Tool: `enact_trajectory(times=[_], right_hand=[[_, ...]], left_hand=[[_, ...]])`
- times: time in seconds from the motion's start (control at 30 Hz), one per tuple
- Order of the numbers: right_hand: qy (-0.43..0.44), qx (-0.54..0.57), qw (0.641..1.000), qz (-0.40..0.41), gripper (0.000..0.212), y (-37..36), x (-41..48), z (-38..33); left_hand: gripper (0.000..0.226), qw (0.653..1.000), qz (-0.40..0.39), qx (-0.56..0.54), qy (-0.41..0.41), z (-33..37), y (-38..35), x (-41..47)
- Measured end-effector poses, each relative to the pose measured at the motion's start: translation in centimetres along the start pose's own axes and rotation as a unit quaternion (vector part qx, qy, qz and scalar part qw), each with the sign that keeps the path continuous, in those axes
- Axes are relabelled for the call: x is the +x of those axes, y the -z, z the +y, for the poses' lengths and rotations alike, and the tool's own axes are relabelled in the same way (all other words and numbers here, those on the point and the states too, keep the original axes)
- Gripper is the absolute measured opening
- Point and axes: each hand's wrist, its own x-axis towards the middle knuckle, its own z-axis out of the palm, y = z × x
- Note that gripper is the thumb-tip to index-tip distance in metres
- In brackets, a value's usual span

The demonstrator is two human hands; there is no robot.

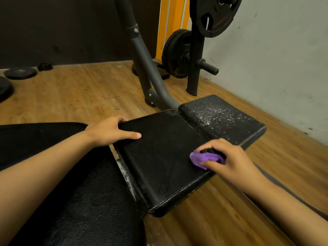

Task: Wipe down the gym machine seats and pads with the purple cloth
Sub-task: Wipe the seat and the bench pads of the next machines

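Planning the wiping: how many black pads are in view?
3: large pad lower left; middle pad beneath the purple cloth; white-speckled pad farthest out. More may lie outside the frame.

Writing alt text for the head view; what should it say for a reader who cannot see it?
A person's right hand holds a bunched purple cloth against the right side of a black padded seat, while the left hand grips the seat's left edge. The adjoining pad is speckled white; weight plates hang on a rack behind.
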Motion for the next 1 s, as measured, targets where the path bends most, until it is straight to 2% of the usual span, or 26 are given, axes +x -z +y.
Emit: enact_trajectory(times=[0.1, 0.17, 0.3, 0.4, 0.5, 0.6, 0.7, 0.77, 0.9, 1.0], right_hand=[[-0.006, 0.015, 1.0, 0.006, 0.029, 0.9, -1.4, 0.6], [-0.042, -0.005, 0.998, 0.036, 0.03, 1.4, -0.4, 2.1], [-0.122, -0.014, 0.988, 0.096, 0.02, 0.9, 2.3, 3.0], [-0.059, -0.045, 0.993, 0.097, 0.024, -0.4, 0.8, 0.7], [0.02, -0.023, 0.999, 0.021, 0.027, -1.3, -1.8, -1.5], [0.012, -0.009, 1.0, 0.017, 0.028, -0.3, -2.2, -0.7], [-0.034, -0.042, 0.998, 0.033, 0.026, 1.0, -0.2, 0.8], [-0.061, -0.054, 0.996, 0.029, 0.019, 1.2, 1.9, 1.5], [-0.094, -0.054, 0.994, 0.026, 0.012, 0.6, 6.6, 2.7], [-0.105, -0.065, 0.992, 0.029, 0.007, -0.8, 10.9, 3.1]], left_hand=[[0.114, 1.0, 0.001, -0.001, 0.0, 0.1, 0.0, 0.0], [0.113, 1.0, -0.001, 0.0, 0.002, 0.2, 0.0, -0.1], [0.102, 1.0, 0.002, -0.012, 0.009, 0.1, 0.0, 0.0], [0.098, 1.0, -0.004, -0.022, 0.011, 0.1, 0.1, 0.0], [0.106, 0.999, -0.011, -0.028, 0.012, 0.1, 0.1, -0.1], [0.116, 1.0, -0.008, -0.024, 0.006, 0.0, 0.1, 0.0], [0.119, 1.0, -0.006, -0.026, 0.004, 0.0, -0.1, -0.1], [0.114, 1.0, -0.006, -0.026, 0.006, 0.1, 0.0, 0.0], [0.086, 1.0, 0.018, 0.02, 0.012, 0.2, -0.2, -0.3], [0.078, 0.999, 0.022, 0.034, 0.014, 0.1, -0.3, -0.1]])
